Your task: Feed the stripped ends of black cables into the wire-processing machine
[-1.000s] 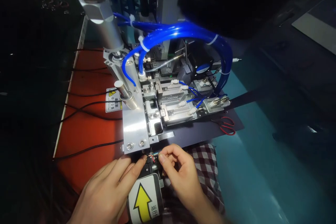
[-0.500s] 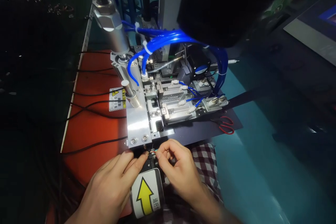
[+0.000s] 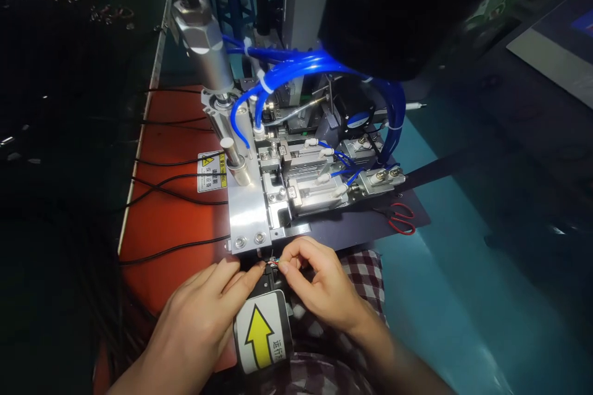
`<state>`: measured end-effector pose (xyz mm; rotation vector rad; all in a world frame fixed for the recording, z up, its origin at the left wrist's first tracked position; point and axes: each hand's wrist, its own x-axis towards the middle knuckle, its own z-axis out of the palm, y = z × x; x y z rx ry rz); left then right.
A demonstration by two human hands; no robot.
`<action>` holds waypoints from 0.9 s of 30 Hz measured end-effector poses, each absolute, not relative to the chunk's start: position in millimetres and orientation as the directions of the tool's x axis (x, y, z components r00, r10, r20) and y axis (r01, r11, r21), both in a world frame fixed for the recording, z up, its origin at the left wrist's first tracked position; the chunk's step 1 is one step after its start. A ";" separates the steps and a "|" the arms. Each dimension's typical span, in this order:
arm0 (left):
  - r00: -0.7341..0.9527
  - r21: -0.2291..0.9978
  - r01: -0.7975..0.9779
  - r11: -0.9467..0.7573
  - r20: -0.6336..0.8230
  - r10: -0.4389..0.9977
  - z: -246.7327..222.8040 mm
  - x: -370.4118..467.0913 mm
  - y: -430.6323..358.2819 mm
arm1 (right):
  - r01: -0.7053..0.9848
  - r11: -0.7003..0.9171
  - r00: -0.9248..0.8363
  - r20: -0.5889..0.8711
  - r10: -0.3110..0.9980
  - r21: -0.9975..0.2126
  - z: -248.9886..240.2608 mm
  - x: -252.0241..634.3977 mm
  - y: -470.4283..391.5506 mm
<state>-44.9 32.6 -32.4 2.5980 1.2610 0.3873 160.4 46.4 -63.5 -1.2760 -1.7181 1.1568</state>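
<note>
Thin coloured wires (image 3: 273, 261), red and greenish among them, span the small gap between my two hands at the machine's front edge. With thumb and forefinger my right hand (image 3: 319, 281) pinches their right end. My left hand (image 3: 201, 305) is closed, its fingertips at the wires' left end; the grip itself is partly hidden. Just below the wires is a small black fixture (image 3: 266, 284). Nearer me, a white label with a yellow arrow (image 3: 259, 336) lies between my wrists. A metal plate (image 3: 248, 216) with two bolts stands directly beyond my fingers.
Pneumatic cylinders (image 3: 319, 188) and looped blue hoses (image 3: 310, 65) fill the machine behind. Red-handled snips (image 3: 402, 219) lie on the dark base plate at right. Several black cables (image 3: 180, 250) cross the orange surface (image 3: 162, 216) at left. Checkered cloth (image 3: 365, 278) shows below my right hand.
The view has shifted slightly, so the machine appears a little right and higher. Both hands stay at the wires, with my right fingers only slightly altered.
</note>
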 end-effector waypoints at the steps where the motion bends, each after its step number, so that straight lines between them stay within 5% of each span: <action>1: 0.600 0.318 0.724 -0.612 0.148 0.786 -32.3 -44.8 33.5 | 0.363 0.149 -0.293 0.038 0.955 -0.920 -63.2 161.1 46.5; 13: 0.566 0.306 0.756 -0.578 0.138 0.813 -36.8 -45.0 28.7 | 0.496 0.391 -0.406 0.191 0.894 -0.775 -66.4 165.2 46.8; 21: 0.618 0.246 0.740 -0.626 0.120 0.777 -36.6 -43.6 29.4 | 0.269 0.124 -0.197 0.072 0.978 -0.955 -76.3 156.1 36.8; 27: 0.569 0.312 0.762 -0.568 0.099 0.817 -38.3 -39.6 29.3 | 0.313 0.225 -0.226 0.158 0.961 -0.923 -77.4 156.7 38.2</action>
